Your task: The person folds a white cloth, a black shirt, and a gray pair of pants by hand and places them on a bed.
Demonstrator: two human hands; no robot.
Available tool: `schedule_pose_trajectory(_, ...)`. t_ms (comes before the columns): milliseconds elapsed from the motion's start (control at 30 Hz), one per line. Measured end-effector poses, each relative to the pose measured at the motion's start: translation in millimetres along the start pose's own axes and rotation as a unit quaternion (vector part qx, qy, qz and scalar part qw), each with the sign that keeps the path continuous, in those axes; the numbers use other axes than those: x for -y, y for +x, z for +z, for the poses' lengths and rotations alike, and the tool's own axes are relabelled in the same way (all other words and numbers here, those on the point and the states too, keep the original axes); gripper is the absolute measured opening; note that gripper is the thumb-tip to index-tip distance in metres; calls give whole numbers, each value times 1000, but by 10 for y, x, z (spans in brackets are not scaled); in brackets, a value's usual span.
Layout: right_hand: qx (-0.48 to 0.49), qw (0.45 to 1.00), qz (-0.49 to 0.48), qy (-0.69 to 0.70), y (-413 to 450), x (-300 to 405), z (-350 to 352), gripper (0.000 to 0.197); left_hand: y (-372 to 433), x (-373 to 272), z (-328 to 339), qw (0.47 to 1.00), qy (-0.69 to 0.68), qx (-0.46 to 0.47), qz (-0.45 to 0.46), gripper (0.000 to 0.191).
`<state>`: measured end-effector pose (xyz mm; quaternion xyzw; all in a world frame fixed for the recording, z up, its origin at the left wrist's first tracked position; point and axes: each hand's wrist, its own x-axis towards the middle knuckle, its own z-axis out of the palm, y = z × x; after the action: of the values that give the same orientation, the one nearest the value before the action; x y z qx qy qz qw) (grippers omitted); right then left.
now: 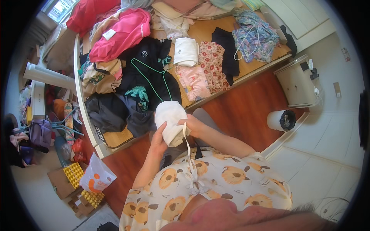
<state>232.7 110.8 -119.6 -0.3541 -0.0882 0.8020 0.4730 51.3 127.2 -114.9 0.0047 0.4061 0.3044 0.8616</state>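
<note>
A folded white garment [171,117] is held up between my two hands, in front of the near edge of the bed platform. My left hand [159,136] grips its left side, thumb on top. On the other side my right hand [193,124] pinches the garment near a hanging pale drawstring [188,153]. Beyond it lie a folded white garment with a small star [186,52], a folded pink garment [194,82] and a folded red-flowered garment [212,65]. A green wire hanger [149,80] rests on a black T-shirt [138,62].
A bright pink garment [124,34] tops a heap at the back left of the bed platform [245,70]. Blue floral clothing [255,37] with a white hanger lies right. A waste bin [274,119] stands on the floor, right. A plastic bag [96,174] sits left beside egg cartons [73,174].
</note>
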Motion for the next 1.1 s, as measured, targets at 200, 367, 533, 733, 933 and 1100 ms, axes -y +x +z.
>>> schedule_pose_trajectory(200, 77, 996, -45, -9, -424, 165, -17, 53, -177, 103, 260, 988, 108, 8, 112, 41)
schedule_pose_trajectory(367, 83, 996, -16, -11, -626, 142, 213, 56, -336, 172, 171, 989, 71, 43, 126, 45)
schedule_pose_trajectory(533, 59, 996, 5, -68, -733, -101, 202, 56, -389, 343, -184, 999, -11, 36, 28, 47)
schedule_pose_trajectory(733, 60, 995, 1, -81, -787, -251, 82, 56, -495, 505, -210, 998, -13, 45, 33, 49)
schedule_pose_trajectory(933, 29, 997, -18, -72, -873, -310, -40, 53, -466, 609, -166, 999, 7, 44, 28, 49)
schedule_pose_trajectory(1100, 2, 999, -26, -35, -918, -290, -168, 50, -387, 685, 14, 999, 39, 26, 9, 49)
